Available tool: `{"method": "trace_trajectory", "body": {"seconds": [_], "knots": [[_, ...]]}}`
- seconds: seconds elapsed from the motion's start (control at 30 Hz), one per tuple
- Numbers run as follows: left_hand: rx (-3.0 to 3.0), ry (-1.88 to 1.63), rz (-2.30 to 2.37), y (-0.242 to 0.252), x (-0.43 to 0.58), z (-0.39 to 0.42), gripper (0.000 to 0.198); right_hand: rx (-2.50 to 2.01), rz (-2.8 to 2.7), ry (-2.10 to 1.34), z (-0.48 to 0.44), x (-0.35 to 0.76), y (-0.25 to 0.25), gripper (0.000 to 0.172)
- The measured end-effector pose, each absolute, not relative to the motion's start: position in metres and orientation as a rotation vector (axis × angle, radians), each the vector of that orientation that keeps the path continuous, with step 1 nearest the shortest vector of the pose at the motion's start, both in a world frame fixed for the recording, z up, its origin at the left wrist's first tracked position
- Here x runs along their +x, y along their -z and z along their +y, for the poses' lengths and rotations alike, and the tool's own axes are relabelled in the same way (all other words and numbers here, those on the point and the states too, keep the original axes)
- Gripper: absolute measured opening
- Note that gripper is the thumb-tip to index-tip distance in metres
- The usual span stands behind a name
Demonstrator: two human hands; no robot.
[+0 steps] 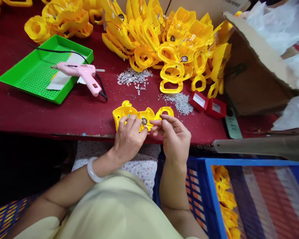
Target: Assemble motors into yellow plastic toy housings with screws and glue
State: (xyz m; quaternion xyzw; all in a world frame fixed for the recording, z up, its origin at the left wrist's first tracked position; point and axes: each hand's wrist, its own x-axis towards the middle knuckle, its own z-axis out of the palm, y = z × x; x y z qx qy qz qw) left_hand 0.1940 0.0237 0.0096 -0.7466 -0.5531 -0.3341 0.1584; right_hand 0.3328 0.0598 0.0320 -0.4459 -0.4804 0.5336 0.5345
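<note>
A yellow plastic housing half (pixel 119 114) lies hollow side up at the table's front edge, with a ring-shaped handle at its right end. Inside it sits a small round metal-rimmed speaker (pixel 144 121). My left hand (pixel 130 137) is closed on the housing's near side, its bent fingers reaching inside and hiding part of the interior. Just right of the speaker, my right hand (pixel 175 136) is closed in a pinch on a thin dark wire (pixel 149 125) that runs toward the speaker. The fingertips hide the wire's end.
A pink glue gun (pixel 86 73) rests across a green tray (pixel 17 78), its cord trailing. Behind are piled yellow housings (pixel 149 36), clear small parts (pixel 133 78), silver screws (pixel 180 103) and red boxes (pixel 216 108). A cardboard box (pixel 254 73) stands right, above a blue crate (pixel 209 186).
</note>
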Motion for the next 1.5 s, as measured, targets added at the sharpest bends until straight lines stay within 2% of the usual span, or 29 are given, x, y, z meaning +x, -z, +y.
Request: {"method": "trace_trajectory", "body": {"seconds": [0.27, 0.43, 0.63, 0.73, 0.83, 0.97, 1.07, 1.2, 1.33, 1.5], "knots": [[-2.238, 1.143, -1.551, -0.014, 0.181, 0.017, 0.009, -1.261, -1.39, -1.027, 0.055, 0.352, -0.024, 0.019], [-2.262, 1.315, -1.523, -0.016, 0.18, 0.016, 0.008, -1.3, -1.807, -0.573, 0.053, 0.362, -0.016, 0.022], [-2.357, 1.255, -1.489, -0.02, 0.182, 0.017, 0.01, -1.29, -2.022, -0.034, 0.06, 0.363, -0.011, 0.011], [-2.326, 1.238, -1.512, -0.021, 0.18, 0.016, 0.01, -1.278, -1.978, -0.038, 0.059, 0.363, -0.015, 0.01], [-2.262, 1.225, -1.571, -0.019, 0.179, 0.017, 0.007, -1.235, -1.843, -0.281, 0.054, 0.362, -0.022, 0.007], [-2.173, 1.303, -1.661, -0.017, 0.177, 0.014, 0.036, -1.241, -1.629, -0.689, 0.048, 0.359, -0.023, 0.013], [-2.097, 1.335, -1.678, -0.024, 0.176, 0.009, 0.047, -1.298, -1.579, -0.74, 0.046, 0.358, -0.02, 0.017], [-2.224, 1.272, -1.543, -0.036, 0.178, 0.007, 0.039, -1.253, -1.721, -0.599, 0.045, 0.355, -0.022, 0.01], [-2.307, 1.31, -1.484, -0.036, 0.183, 0.014, 0.009, -1.151, -1.855, -0.499, 0.043, 0.352, -0.029, 0.008], [-2.284, 1.346, -1.513, -0.032, 0.185, 0.02, 0.011, -1.101, -2.108, -0.277, 0.044, 0.347, -0.036, 0.011]]}}
